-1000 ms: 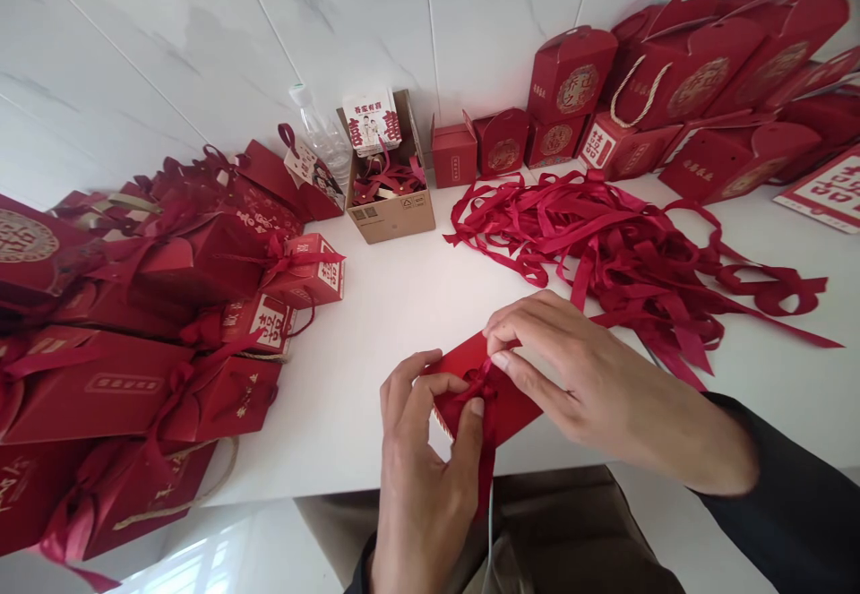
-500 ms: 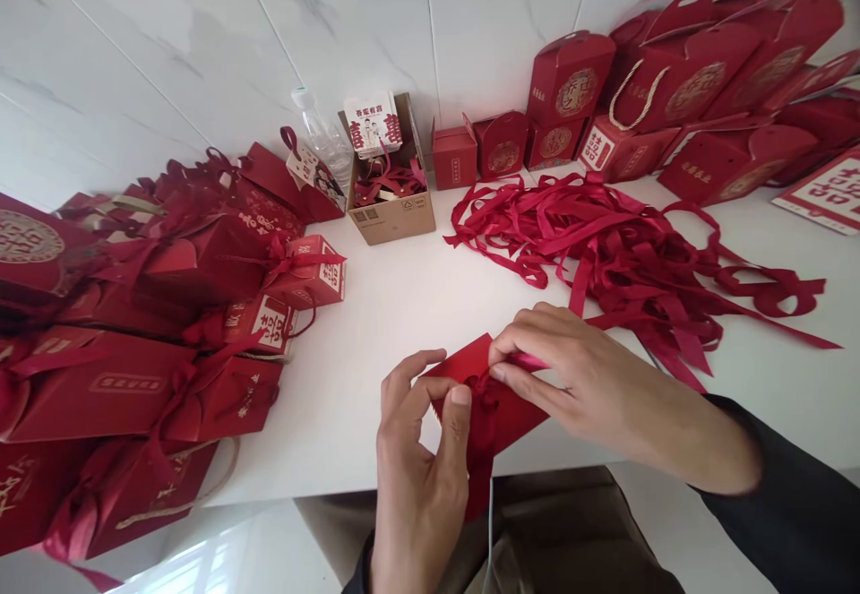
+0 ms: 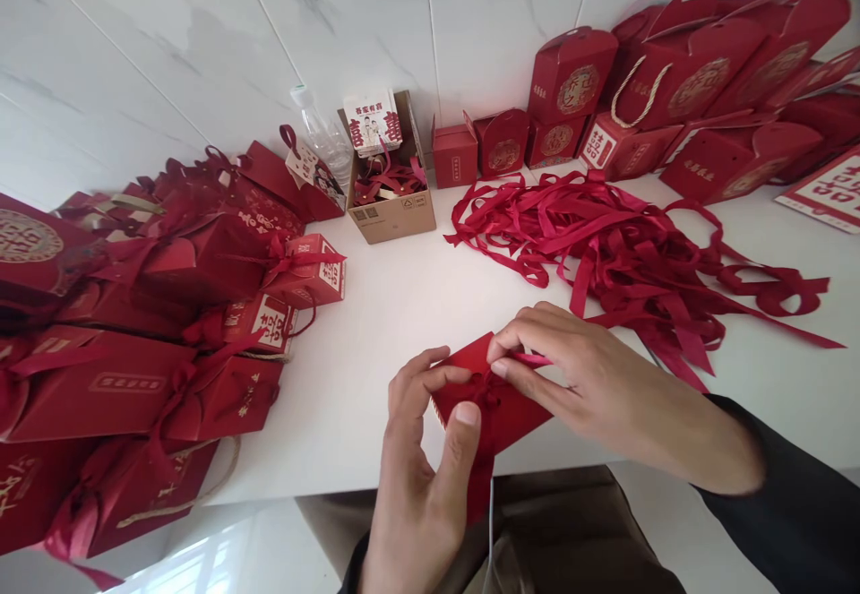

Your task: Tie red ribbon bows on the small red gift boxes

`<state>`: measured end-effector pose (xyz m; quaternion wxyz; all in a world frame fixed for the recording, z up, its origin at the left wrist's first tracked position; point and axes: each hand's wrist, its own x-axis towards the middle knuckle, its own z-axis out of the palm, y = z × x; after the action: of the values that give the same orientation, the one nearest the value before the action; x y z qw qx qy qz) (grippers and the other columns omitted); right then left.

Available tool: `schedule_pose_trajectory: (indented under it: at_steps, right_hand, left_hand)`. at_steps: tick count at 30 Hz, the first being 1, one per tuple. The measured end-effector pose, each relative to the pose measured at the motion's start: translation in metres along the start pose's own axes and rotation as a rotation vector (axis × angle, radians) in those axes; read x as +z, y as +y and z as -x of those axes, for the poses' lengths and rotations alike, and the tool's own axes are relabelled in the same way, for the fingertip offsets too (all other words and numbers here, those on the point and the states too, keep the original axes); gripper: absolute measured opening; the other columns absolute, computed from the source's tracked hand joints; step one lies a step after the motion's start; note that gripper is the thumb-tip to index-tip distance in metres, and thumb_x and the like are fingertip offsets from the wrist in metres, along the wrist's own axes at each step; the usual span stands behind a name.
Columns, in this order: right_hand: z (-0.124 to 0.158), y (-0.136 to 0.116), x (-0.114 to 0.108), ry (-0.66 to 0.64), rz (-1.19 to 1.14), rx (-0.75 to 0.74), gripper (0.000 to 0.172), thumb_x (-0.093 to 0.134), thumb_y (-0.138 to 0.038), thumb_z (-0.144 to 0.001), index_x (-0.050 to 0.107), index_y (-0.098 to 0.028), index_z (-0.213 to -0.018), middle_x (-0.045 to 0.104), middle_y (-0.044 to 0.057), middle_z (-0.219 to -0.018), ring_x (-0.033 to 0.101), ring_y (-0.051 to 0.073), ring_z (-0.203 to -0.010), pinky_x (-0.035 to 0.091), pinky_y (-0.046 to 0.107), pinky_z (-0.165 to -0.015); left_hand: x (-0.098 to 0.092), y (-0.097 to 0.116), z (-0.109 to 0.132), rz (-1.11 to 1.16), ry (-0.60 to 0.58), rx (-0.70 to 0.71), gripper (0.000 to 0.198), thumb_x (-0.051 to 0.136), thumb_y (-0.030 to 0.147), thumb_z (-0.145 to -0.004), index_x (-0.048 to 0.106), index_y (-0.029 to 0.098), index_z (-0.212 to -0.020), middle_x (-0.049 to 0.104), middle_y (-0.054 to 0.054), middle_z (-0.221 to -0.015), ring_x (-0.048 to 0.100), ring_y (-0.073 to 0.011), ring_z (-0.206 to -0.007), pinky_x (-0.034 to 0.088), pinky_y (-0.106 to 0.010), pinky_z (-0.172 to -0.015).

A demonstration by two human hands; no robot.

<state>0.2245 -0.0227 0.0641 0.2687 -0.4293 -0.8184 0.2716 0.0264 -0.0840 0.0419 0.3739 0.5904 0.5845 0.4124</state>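
At the table's near edge lies a red gift box (image 3: 520, 406), with a bit of twisted cord showing along its left side. A dark red ribbon (image 3: 485, 388) is knotted on the box, and one tail hangs down over the edge. My right hand (image 3: 571, 365) pinches a strand of this ribbon between thumb and index finger, just above the knot. On the left side of the box, my left hand (image 3: 426, 460) has its thumb and index finger apart, fingertips close to the knot. The fingers partly hide the knot.
A heap of loose red ribbons (image 3: 624, 262) lies beyond my right hand. Finished-looking red boxes with bows (image 3: 202, 271) crowd the left. More red boxes (image 3: 712, 83) stand along the wall at right. A cardboard box (image 3: 396, 220) and a plastic bottle (image 3: 322, 137) stand at the back.
My left thumb and index finger have spread apart, and the left hand has shifted slightly right. My right hand still pinches the ribbon in nearly the same place.
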Motion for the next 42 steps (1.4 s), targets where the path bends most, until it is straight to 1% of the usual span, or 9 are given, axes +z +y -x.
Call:
schedule_pose_trajectory:
  at_steps: [4, 6, 10, 16, 19, 25, 31, 34, 42]
  right_hand:
    - [-0.0007, -0.0011, -0.0027, 0.042, -0.023, 0.064, 0.012, 0.052, -0.02, -0.106, 0.062, -0.024, -0.1, 0.072, 0.003, -0.099, 0.069, 0.02, -0.094, 0.053, 0.034, -0.079]
    - [-0.0008, -0.0017, -0.0045, 0.079, -0.05, 0.116, 0.012, 0.051, -0.023, -0.106, 0.063, -0.026, -0.104, 0.074, 0.002, -0.104, 0.07, 0.02, -0.095, 0.055, 0.032, -0.077]
    - [0.0008, -0.0027, -0.0062, 0.112, -0.107, 0.188, 0.014, 0.052, -0.031, -0.107, 0.064, -0.026, -0.103, 0.074, 0.002, -0.105, 0.072, 0.019, -0.095, 0.059, 0.031, -0.076]
    - [0.0044, 0.0003, -0.0036, -0.021, -0.002, 0.035, 0.018, 0.063, -0.027, -0.103, 0.064, -0.026, -0.121, 0.068, 0.005, -0.114, 0.065, 0.023, -0.108, 0.057, 0.037, -0.086]
    - [0.0041, 0.0026, -0.0016, -0.061, 0.03, 0.016, 0.006, 0.062, -0.02, -0.102, 0.067, -0.023, -0.104, 0.065, 0.004, -0.101, 0.064, 0.022, -0.097, 0.054, 0.037, -0.083]
    - [0.0056, 0.0018, 0.0, -0.056, -0.026, 0.011, 0.013, 0.058, -0.023, -0.105, 0.06, -0.023, -0.092, 0.062, 0.003, -0.098, 0.061, 0.021, -0.095, 0.049, 0.036, -0.082]
    - [0.0058, -0.0008, -0.003, -0.034, 0.014, 0.003, 0.016, 0.052, -0.024, -0.107, 0.059, -0.023, -0.093, 0.063, 0.004, -0.098, 0.062, 0.021, -0.092, 0.049, 0.036, -0.078]
    - [0.0053, 0.0002, -0.0032, -0.046, 0.041, 0.02, 0.017, 0.051, -0.026, -0.108, 0.059, -0.023, -0.094, 0.064, 0.005, -0.098, 0.062, 0.022, -0.092, 0.048, 0.037, -0.078]
    - [0.0055, 0.0031, -0.0017, -0.061, 0.074, 0.069, 0.031, 0.046, -0.033, -0.111, 0.059, -0.021, -0.085, 0.064, 0.004, -0.089, 0.061, 0.022, -0.085, 0.048, 0.038, -0.078]
  left_hand:
    - [-0.0011, -0.0031, 0.0017, -0.258, 0.03, 0.091, 0.012, 0.063, 0.032, -0.1, 0.067, 0.03, -0.111, 0.058, -0.009, -0.143, 0.052, -0.0308, -0.14, 0.05, -0.051, -0.107]
    - [-0.0006, -0.0041, 0.0022, -0.296, 0.049, 0.089, 0.006, 0.062, 0.029, -0.1, 0.067, 0.028, -0.101, 0.058, -0.009, -0.141, 0.052, -0.0309, -0.138, 0.051, -0.052, -0.105]
    - [-0.0006, -0.004, 0.002, -0.272, 0.064, 0.059, 0.012, 0.058, 0.03, -0.102, 0.068, 0.028, -0.096, 0.059, -0.008, -0.139, 0.054, -0.0294, -0.136, 0.055, -0.049, -0.1]
    - [-0.0028, -0.0033, -0.0034, -0.208, 0.035, 0.059, 0.019, 0.056, 0.034, -0.104, 0.071, 0.027, -0.094, 0.065, -0.007, -0.134, 0.057, -0.027, -0.136, 0.054, -0.044, -0.102]
    - [-0.0036, -0.0024, -0.006, -0.153, 0.015, 0.026, 0.026, 0.054, 0.038, -0.106, 0.07, 0.025, -0.09, 0.066, -0.009, -0.133, 0.059, -0.0262, -0.134, 0.057, -0.039, -0.096]
    - [-0.0038, -0.0014, -0.0049, -0.121, -0.029, -0.014, 0.041, 0.049, 0.041, -0.107, 0.063, 0.022, -0.074, 0.065, -0.009, -0.134, 0.06, -0.0262, -0.131, 0.057, -0.037, -0.093]
    - [0.0015, -0.0021, -0.0027, -0.204, -0.003, 0.074, 0.009, 0.065, 0.034, -0.099, 0.067, 0.026, -0.094, 0.064, -0.009, -0.131, 0.055, -0.0296, -0.137, 0.051, -0.047, -0.105]
    - [0.0044, -0.0033, -0.0034, -0.225, 0.002, 0.078, 0.003, 0.065, 0.028, -0.097, 0.067, 0.026, -0.095, 0.061, -0.009, -0.135, 0.056, -0.0291, -0.135, 0.051, -0.047, -0.105]
    - [0.0049, -0.0055, -0.0074, -0.203, -0.024, 0.08, 0.025, 0.049, 0.03, -0.107, 0.069, 0.025, -0.092, 0.065, -0.01, -0.132, 0.058, -0.0271, -0.133, 0.054, -0.044, -0.101]
